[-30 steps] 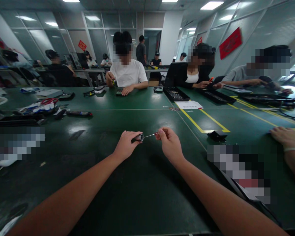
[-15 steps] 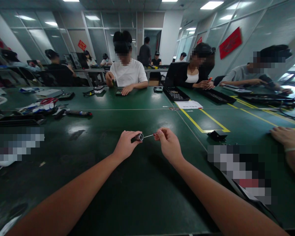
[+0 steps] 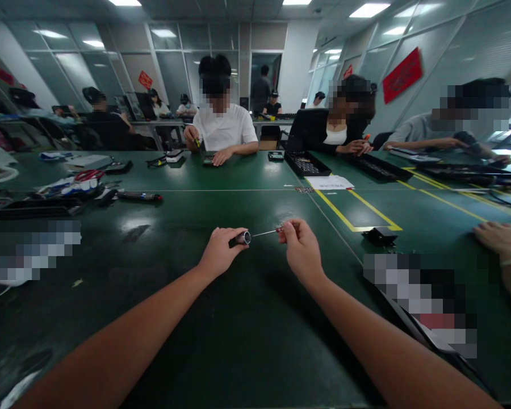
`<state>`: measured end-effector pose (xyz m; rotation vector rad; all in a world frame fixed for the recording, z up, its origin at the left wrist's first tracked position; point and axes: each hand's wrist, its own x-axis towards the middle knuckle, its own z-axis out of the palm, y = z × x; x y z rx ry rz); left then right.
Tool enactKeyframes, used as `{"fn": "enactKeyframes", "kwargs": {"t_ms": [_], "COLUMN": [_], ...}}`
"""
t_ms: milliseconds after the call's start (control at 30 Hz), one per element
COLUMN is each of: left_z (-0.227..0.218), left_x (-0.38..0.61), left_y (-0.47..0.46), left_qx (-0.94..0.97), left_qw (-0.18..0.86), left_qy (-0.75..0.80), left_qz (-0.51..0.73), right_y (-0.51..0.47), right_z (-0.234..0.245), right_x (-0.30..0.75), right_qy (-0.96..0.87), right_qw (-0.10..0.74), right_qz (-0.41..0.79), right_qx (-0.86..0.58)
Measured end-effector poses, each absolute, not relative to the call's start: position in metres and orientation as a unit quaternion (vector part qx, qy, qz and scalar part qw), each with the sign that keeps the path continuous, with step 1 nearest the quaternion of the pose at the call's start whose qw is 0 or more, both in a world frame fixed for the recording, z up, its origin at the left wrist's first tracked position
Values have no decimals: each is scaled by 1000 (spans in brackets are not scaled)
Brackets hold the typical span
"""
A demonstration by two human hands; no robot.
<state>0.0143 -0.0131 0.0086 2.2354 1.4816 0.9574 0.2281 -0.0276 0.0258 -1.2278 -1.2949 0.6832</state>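
Note:
My left hand [image 3: 218,250] is closed round a short dark cylinder with a silver end [image 3: 242,238], held just above the green table [image 3: 221,329]. My right hand [image 3: 300,247] pinches the red handle of a thin metal tool [image 3: 266,233] whose tip points into the cylinder's silver end. Both hands are out in front of me, a little apart, over the middle of the table.
Tools, a red cable and a dark pen-like tool [image 3: 138,196] lie at the far left. A small black part [image 3: 380,235] sits by yellow floor-tape lines [image 3: 344,218]. Black trays [image 3: 304,163] lie across the table. Another person's hand [image 3: 498,238] rests at the right edge. Several people sit opposite.
My right hand has drawn slightly right, so more of the thin metal shaft shows between the hands. My left hand has hardly moved.

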Motion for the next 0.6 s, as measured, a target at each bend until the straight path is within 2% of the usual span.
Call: {"fn": "enactKeyframes", "kwargs": {"t_ms": [267,600], "left_z": [9,5], "left_x": [15,15], "left_y": [-13,-13], "left_qx": [779,790], "left_qw": [155,172], "left_qy": [516,508], "left_qz": [321,296], "right_y": [-31,-32], "right_z": [27,31], "right_x": [231,232], "right_qy": [-596,-602], "right_qw": [574,551], "right_qz": [268,208], "right_qx": [-494,-540]}}
